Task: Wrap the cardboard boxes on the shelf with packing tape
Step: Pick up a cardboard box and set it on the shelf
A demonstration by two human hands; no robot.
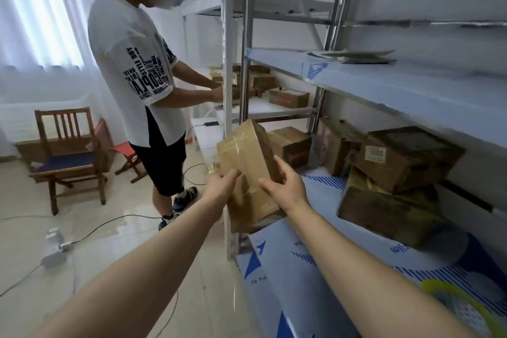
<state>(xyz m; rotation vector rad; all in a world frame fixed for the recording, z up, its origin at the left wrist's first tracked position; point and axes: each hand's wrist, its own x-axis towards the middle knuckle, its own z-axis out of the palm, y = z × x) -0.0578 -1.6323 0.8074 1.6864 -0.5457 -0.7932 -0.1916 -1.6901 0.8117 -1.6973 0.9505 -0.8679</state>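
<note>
A: Head view: where is the brown cardboard box banded in clear tape (248,156)?

B: Tilted over the front edge of the white metal shelf (315,244).

A: And the hands?

B: Both hold it. The left hand (222,186) grips its left side and the right hand (285,186) curls round its right edge.

A: Anything nearby?

B: Darker brown cardboard boxes (406,156) are stacked further back on the same shelf.

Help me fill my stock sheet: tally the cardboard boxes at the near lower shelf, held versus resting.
Taped cardboard box, held: 1
Cardboard boxes resting on shelf: 4
Total: 5
</note>
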